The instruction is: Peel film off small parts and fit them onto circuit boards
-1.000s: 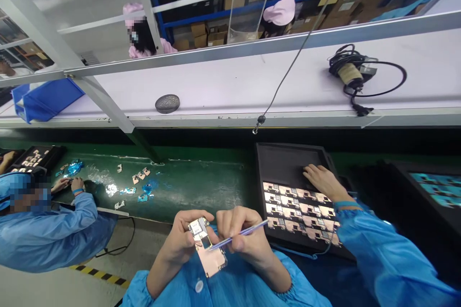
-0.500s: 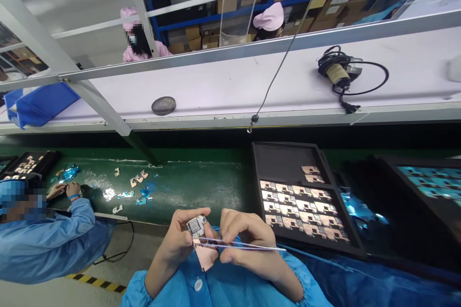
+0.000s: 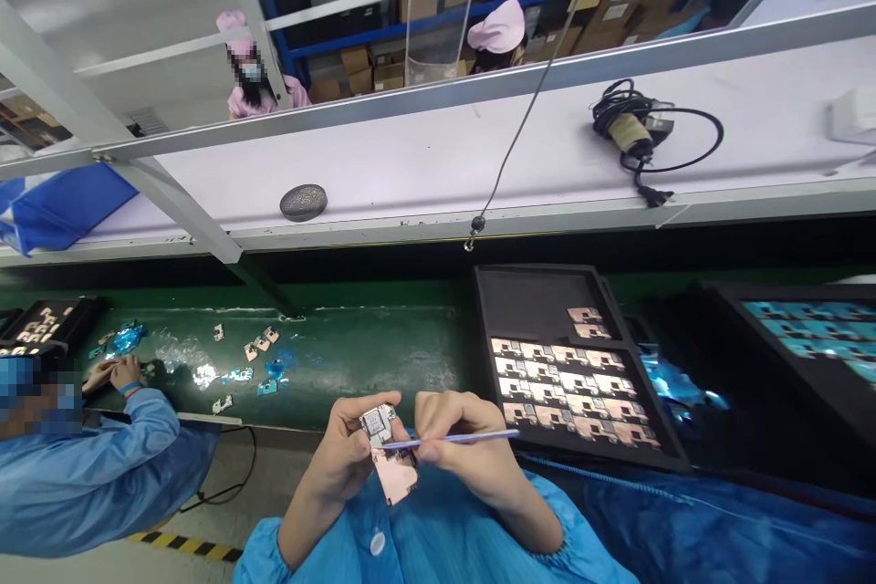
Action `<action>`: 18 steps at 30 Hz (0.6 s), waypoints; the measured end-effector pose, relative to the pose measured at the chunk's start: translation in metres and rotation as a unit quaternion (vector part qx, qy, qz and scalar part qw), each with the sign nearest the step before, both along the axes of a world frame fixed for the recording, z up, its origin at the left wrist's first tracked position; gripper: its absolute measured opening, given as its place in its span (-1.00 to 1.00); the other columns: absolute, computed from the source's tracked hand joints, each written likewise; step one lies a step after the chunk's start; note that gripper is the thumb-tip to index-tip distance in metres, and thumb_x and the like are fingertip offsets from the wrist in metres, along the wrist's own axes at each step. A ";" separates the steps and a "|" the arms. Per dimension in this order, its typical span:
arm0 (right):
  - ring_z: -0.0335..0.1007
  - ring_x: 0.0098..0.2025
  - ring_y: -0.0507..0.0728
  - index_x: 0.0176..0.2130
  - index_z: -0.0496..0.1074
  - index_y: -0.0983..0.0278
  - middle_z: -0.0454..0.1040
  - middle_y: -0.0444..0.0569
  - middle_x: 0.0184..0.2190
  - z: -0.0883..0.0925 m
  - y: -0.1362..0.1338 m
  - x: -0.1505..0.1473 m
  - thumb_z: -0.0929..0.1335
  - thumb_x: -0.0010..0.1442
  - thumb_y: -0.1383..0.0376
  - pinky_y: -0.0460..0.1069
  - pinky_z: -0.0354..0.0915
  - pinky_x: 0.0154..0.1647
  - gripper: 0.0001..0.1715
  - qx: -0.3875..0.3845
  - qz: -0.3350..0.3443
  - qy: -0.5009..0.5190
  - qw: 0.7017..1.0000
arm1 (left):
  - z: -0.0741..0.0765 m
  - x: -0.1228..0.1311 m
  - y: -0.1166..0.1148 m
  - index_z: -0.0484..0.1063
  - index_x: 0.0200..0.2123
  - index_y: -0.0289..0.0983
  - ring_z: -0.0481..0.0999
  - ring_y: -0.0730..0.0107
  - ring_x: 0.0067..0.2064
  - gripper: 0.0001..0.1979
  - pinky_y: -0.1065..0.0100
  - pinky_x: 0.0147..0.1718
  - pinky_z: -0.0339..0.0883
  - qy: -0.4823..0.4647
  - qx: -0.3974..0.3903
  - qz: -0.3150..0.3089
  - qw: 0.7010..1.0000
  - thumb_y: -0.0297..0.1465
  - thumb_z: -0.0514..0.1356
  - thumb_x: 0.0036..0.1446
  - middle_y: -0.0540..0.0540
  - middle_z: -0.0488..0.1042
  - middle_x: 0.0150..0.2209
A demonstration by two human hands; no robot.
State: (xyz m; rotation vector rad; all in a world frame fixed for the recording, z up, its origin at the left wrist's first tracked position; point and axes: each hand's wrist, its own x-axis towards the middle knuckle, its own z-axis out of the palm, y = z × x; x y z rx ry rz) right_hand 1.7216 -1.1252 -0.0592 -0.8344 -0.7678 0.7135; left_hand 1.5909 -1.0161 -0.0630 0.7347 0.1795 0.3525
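Note:
My left hand (image 3: pixel 346 438) is closed on the edge of a small circuit board (image 3: pixel 397 474), with silver metal and chips at its upper end and a copper-coloured lower part. In my right hand (image 3: pixel 458 438) a thin pale purple stick (image 3: pixel 479 436) is pinched between thumb and fingers. The stick lies almost level, and its left end crosses the middle of the board. Whether its tip touches the board I cannot tell.
A black tray (image 3: pixel 526 301) with rows of copper-coloured boards lies to the right, beside another dark tray (image 3: pixel 725 310) of blue-covered boards. Leftward on the green bench (image 3: pixel 370 365) are loose boards (image 3: pixel 260 345), blue film scraps and a co-worker's hands (image 3: pixel 123 372). A hook (image 3: pixel 469 244) hangs ahead.
The stick, seen as two lines before, now shows as one, and its right end sits higher and further left. The board remains in my left hand. The whole view has shifted slightly.

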 end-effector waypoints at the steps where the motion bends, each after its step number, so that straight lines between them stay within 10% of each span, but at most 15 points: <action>1: 0.39 -0.52 0.05 -0.43 0.52 0.22 0.55 -0.10 -0.57 -0.002 0.001 0.000 0.57 0.12 0.25 -0.04 0.26 -0.50 -0.79 -0.002 0.010 0.018 1.000 | 0.000 0.000 0.000 0.63 0.03 -0.15 0.66 0.43 -0.38 -0.55 0.54 -0.41 0.52 0.001 -0.002 0.000 1.000 -0.16 0.45 0.08 -0.05 0.69 -0.32; 18: 0.33 -0.64 -0.04 -0.45 0.41 0.27 0.43 -0.20 -0.65 -0.026 0.018 -0.003 0.55 0.18 0.24 -0.15 0.24 -0.57 -0.68 0.055 0.145 0.225 0.962 | -0.021 0.010 0.009 0.61 0.01 -0.21 0.49 0.51 -0.60 -0.55 0.47 -0.59 0.43 0.033 -0.041 -0.055 0.997 -0.13 0.42 0.10 -0.06 0.61 -0.39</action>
